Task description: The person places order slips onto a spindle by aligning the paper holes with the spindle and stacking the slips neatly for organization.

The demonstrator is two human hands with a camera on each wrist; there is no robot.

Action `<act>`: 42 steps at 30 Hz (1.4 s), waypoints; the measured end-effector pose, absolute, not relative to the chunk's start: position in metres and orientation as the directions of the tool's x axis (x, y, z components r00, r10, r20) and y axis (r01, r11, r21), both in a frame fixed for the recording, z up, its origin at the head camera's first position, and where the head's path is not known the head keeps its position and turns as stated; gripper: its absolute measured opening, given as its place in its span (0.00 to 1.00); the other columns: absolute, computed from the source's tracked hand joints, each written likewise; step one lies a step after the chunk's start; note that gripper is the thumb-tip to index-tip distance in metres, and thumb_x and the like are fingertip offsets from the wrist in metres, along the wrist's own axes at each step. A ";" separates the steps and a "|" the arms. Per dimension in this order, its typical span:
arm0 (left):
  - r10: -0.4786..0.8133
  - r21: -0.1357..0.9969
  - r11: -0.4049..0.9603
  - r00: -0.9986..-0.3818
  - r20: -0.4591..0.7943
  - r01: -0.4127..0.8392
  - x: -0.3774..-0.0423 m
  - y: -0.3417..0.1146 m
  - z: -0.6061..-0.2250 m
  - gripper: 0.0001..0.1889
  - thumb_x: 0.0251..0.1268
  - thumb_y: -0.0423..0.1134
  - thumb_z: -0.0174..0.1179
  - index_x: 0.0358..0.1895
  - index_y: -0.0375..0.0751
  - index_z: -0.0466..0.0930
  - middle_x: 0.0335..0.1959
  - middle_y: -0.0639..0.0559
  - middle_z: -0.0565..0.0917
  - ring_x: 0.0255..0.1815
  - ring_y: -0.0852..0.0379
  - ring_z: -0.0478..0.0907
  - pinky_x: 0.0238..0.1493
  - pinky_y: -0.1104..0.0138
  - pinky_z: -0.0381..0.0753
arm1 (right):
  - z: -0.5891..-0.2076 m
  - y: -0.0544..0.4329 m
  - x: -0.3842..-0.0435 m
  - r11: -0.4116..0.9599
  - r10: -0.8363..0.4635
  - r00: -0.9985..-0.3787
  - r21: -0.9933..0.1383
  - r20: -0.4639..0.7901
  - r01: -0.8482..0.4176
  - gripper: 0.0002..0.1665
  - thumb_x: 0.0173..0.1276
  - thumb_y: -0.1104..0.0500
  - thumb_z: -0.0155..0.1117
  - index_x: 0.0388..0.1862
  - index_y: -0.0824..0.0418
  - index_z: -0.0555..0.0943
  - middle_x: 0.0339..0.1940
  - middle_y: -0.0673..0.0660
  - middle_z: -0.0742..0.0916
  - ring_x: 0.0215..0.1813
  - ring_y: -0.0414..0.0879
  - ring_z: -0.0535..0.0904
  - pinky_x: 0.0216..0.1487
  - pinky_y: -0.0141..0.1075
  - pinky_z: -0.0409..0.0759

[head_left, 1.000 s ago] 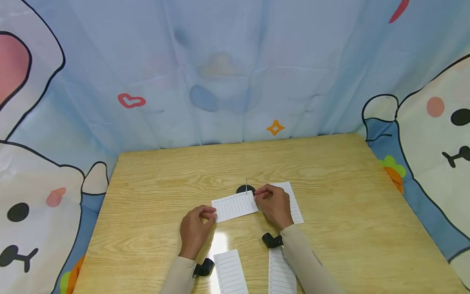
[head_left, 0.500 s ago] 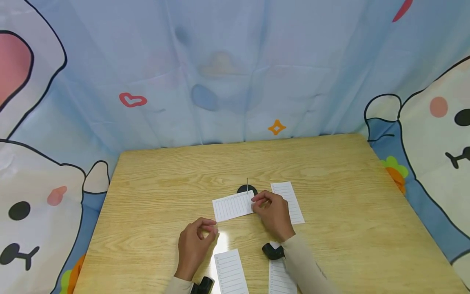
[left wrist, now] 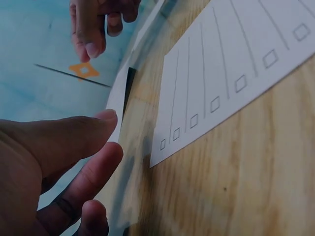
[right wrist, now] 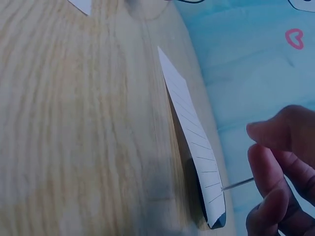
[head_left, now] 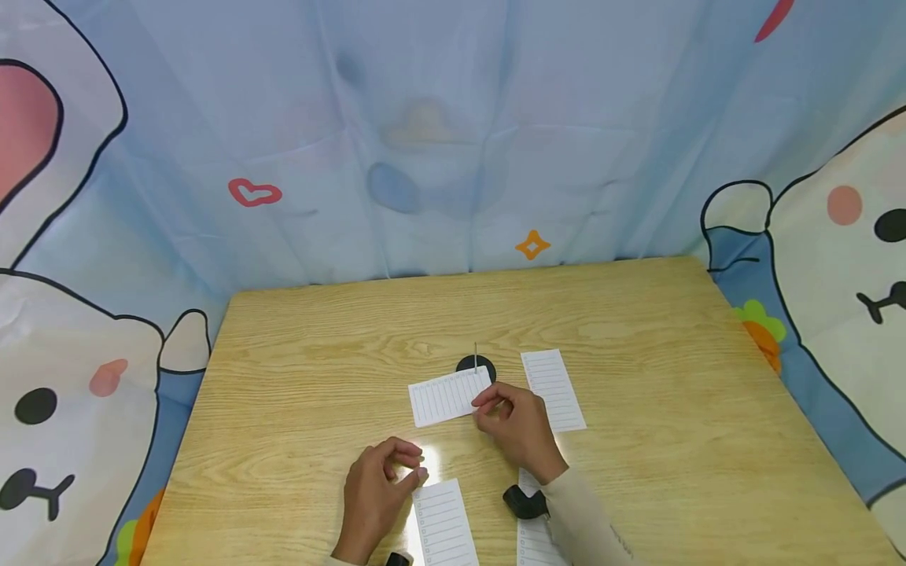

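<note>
Wood tbl (head_left: pixel 318 354) holds wht lined card (head_left: pixel 446 399), spike (head_left: pixel 476 356) poking thru.

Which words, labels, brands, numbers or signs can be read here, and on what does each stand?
No words, labels, brands or numbers are readable.
Far left card, far right card, near left card, near right card: printed lines, no readable text.
Right sleeve: small dark marks, too blurred to read.
Backdrop: only drawings, such as a red heart and orange star.

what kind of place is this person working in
Probably a makeshift tabletop recording spot, perhaps indoors: a wood-grain table stands before a blue cartoon-print curtain, and a black device, seemingly a camera, sits at the person's right wrist.
</note>
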State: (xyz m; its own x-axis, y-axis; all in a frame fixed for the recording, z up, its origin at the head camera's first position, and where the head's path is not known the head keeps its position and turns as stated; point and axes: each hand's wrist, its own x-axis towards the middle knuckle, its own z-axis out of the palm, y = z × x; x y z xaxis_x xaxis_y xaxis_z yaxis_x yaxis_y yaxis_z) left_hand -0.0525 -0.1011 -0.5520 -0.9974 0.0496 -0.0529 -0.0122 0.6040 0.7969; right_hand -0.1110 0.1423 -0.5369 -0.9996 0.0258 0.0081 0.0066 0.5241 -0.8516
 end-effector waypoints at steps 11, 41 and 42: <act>0.037 0.785 0.617 -0.996 -0.087 -0.046 -0.040 -0.103 -0.552 0.15 0.53 0.36 0.82 0.40 0.56 0.88 0.34 0.66 0.90 0.31 0.67 0.70 0.37 0.72 0.72 | -0.542 0.135 -0.098 0.513 -0.159 -0.987 -0.854 0.003 -0.085 0.10 0.61 0.63 0.81 0.34 0.49 0.89 0.29 0.41 0.88 0.19 0.34 0.67 0.22 0.28 0.65; 0.048 0.826 0.562 -0.999 0.025 0.048 0.019 -0.104 -0.567 0.11 0.55 0.39 0.80 0.35 0.58 0.86 0.30 0.72 0.82 0.29 0.74 0.64 0.32 0.74 0.70 | -0.545 0.106 -0.071 0.651 -0.373 -0.928 -0.718 -0.018 -0.248 0.14 0.51 0.54 0.89 0.32 0.44 0.89 0.31 0.38 0.85 0.31 0.31 0.71 0.36 0.29 0.71; 0.051 0.825 0.562 -0.998 0.041 0.062 0.020 -0.104 -0.568 0.12 0.54 0.39 0.80 0.35 0.58 0.86 0.30 0.72 0.82 0.29 0.74 0.64 0.32 0.74 0.69 | -0.546 0.106 -0.071 0.653 -0.372 -0.928 -0.716 -0.017 -0.248 0.14 0.51 0.54 0.89 0.31 0.44 0.89 0.31 0.38 0.85 0.32 0.31 0.73 0.36 0.29 0.71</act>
